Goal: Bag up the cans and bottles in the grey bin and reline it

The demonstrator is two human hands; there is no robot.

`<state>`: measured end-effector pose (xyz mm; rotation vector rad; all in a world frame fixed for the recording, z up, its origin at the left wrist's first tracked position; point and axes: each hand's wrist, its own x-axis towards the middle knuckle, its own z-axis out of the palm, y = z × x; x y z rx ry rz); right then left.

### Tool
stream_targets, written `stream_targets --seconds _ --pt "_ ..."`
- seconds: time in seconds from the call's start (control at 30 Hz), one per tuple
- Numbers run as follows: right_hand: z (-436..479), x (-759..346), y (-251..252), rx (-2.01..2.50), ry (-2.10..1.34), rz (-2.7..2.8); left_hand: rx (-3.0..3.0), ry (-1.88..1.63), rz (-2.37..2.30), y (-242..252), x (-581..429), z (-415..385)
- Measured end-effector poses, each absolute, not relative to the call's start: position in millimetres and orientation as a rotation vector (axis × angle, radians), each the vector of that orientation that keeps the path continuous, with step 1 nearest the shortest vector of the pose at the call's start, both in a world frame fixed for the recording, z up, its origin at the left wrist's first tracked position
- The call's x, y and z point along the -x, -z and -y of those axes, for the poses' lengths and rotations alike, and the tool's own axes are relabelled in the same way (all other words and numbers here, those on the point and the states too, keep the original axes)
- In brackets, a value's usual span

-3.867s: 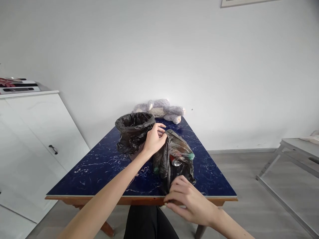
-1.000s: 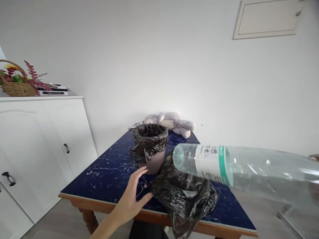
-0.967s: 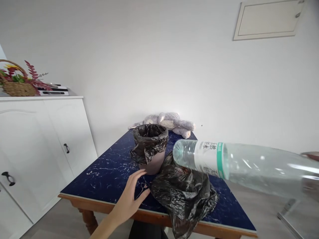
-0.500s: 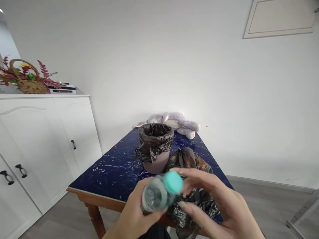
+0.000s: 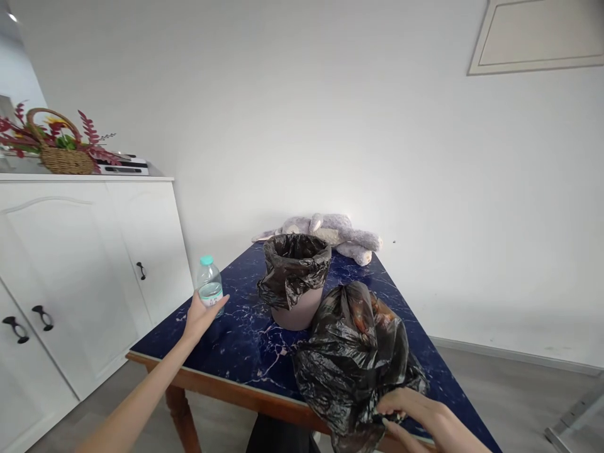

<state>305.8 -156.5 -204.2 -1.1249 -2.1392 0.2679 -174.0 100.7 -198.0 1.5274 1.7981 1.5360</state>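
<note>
At the table's left edge, my left hand (image 5: pixel 202 316) is wrapped round a clear water bottle (image 5: pixel 210 287) with a teal cap, upright, with liquid inside. My right hand (image 5: pixel 415 409) pinches the front part of a black plastic garbage bag (image 5: pixel 353 352). The bag is full, and orange-brown contents show through its thin film. It lies on the right side of the table and hangs over the front edge. Behind it stands a pinkish trash can (image 5: pixel 298 309), lined with another black bag (image 5: pixel 292 267) folded over its rim.
A grey plush toy (image 5: pixel 330 233) lies at the table's far end, against the wall. The dark blue marbled table (image 5: pixel 250 358) has a wooden edge. To the left, a white cabinet (image 5: pixel 94 251) carries a flower basket (image 5: pixel 68 159). A metal frame (image 5: pixel 576 409) stands at the lower right.
The bottle has moved from in front of me to the table's left side in my left hand. My right hand has left the cap area and come down onto the full garbage bag.
</note>
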Motion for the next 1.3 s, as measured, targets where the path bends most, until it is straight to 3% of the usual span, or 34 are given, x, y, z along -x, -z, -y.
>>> stream_targets --seconds 0.23,0.37,0.43,0.57,0.83,1.03,1.3 --pt "149.4 -297.6 239.7 1.236 -0.203 2.112 -1.577 -1.423 -1.84 207.7 164.0 -105.4" --pt "146.0 -288.8 269.3 1.304 -0.154 2.166 -1.908 -1.664 -1.88 219.1 133.6 -43.2" --pt "141.9 -283.2 284.6 1.361 -0.069 2.175 -2.25 -1.71 -1.647 217.0 107.1 0.4" --pt "131.7 -270.1 288.9 1.513 0.11 2.025 -2.698 -1.262 -1.048 198.9 40.0 69.4" --pt "144.2 -261.8 222.6 1.503 0.245 1.732 -2.542 -0.987 -1.125 183.9 -48.5 65.0" --pt "158.6 -270.3 238.6 1.448 0.039 1.724 -2.204 -1.067 -0.946 164.4 -41.1 71.0" --pt "97.4 -234.2 243.2 1.355 0.013 1.952 -2.18 -1.033 -0.866 151.2 -35.5 83.4"
